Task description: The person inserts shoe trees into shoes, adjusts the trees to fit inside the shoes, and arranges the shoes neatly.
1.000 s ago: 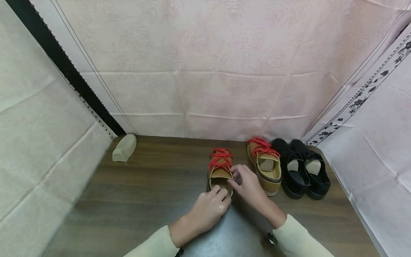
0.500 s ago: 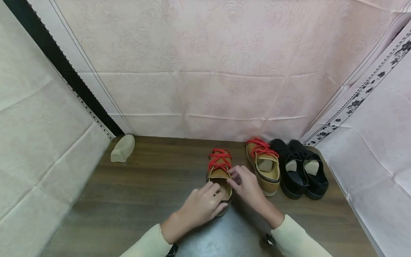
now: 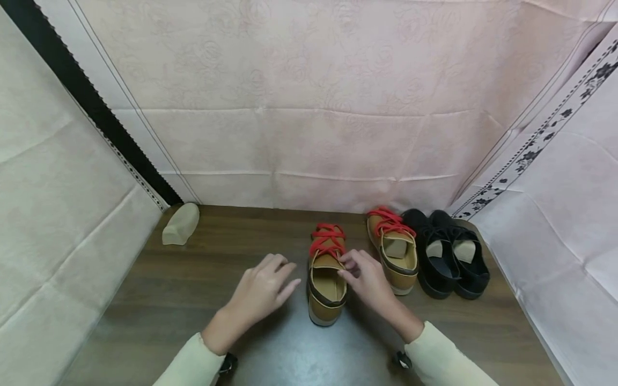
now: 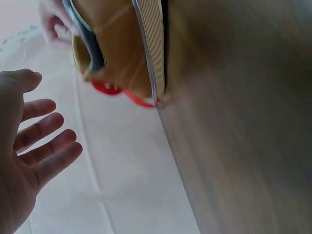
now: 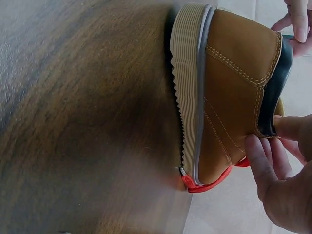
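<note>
A tan shoe with red laces stands on the floor, toe toward the wall, its collar wide and the inside showing. My right hand pinches the right edge of its opening; in the right wrist view the thumb goes inside the dark collar while fingertips press the leather outside. Left of the shoe, my left hand hovers with nothing in it. Its fingers are spread and relaxed in the left wrist view, apart from the shoe.
The matching tan shoe stands to the right with a pale insert inside. Beside it are two black shoes, also holding pale inserts. A loose cream insert lies at the far left, by the cloth-covered wall.
My left hand has let go of the shoe's heel opening and moved left, uncovering the heel. The right hand keeps its hold on the collar.
</note>
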Tool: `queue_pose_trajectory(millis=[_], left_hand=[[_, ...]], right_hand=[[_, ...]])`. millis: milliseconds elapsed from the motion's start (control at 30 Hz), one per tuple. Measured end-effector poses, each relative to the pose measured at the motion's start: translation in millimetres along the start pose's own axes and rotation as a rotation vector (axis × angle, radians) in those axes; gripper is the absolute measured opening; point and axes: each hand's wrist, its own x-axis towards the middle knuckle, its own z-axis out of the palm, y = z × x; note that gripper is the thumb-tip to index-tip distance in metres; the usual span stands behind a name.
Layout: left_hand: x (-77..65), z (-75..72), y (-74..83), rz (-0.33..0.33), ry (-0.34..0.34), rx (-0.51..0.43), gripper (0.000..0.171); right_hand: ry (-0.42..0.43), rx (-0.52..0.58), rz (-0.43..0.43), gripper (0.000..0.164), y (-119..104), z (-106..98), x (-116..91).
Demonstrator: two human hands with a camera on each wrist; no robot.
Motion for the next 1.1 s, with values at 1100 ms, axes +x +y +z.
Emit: queue_pose_trajectory(millis=[1100], left_hand=[[-42.5,-35.7,-106.8,-0.199,0.071,0.169,0.043]], right_hand=[[-0.012,0.001,-0.006,0.024,0,-1,1]])
